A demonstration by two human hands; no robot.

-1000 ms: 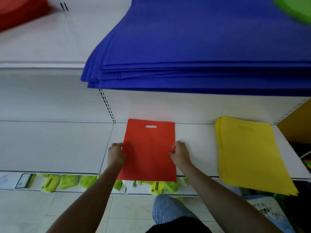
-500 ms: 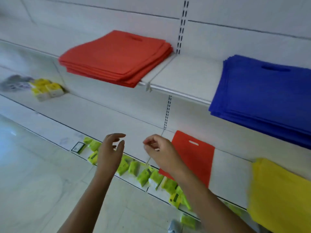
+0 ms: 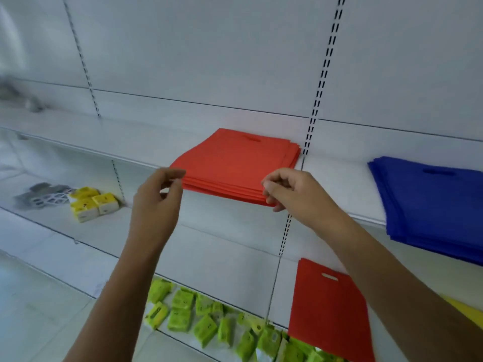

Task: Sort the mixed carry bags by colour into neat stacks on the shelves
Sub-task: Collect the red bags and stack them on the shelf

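- Stack of red bags (image 3: 235,165): flat, matte, cloth-like sheets with slot handles, on upper shelf (image 3: 339,178), front edge overhanging.
- Left hand (image 3: 156,202): grip curled at stack's left front corner; contact unclear, cannot tell.
- Right hand (image 3: 292,192): grip curled at right front corner; hold likewise unclear.
- Single red bag (image 3: 326,309): flat on lower shelf.
- Blue stack (image 3: 431,202): right, upper shelf.
- Green packets (image 3: 203,322): glossy, below.
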